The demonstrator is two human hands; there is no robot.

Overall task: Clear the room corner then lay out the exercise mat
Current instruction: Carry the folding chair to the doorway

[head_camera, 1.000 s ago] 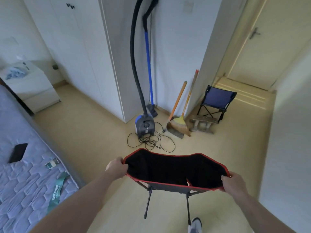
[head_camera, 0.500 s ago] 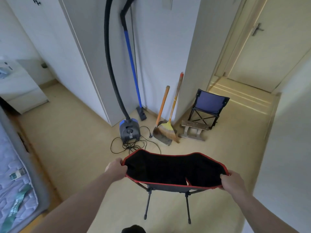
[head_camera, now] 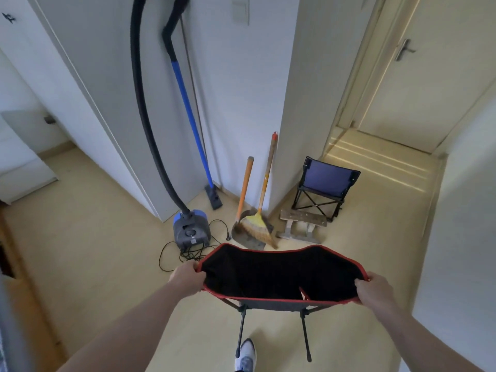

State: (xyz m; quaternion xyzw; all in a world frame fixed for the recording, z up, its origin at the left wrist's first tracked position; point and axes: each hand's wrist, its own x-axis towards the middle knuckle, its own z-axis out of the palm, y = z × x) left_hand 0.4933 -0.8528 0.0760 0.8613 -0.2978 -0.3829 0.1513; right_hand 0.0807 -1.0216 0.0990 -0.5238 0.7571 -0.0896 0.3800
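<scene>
The person is carrying the chair, a black folding seat with red trim, out in front at 12 o'clock, legs hanging off the floor above a shoe at 6 o'clock. The left hand is gripping the seat's left edge, fingers curled round the trim; the right hand is pinching the right edge the same way. Both arms are reaching forward, nearly straight, wrists level.

The risk, as I judge it: the dangling legs may be catching the cord lying loose on the floor just beyond the chair at 11 o'clock, or knocking the dustpan and broom leaning at the wall. The fabric edge is soft, so the chair could be swinging or slipping.

Farther off, the vacuum is sitting at 11 o'clock, a stool and blue chair at 1 o'clock. No mat is showing.
</scene>
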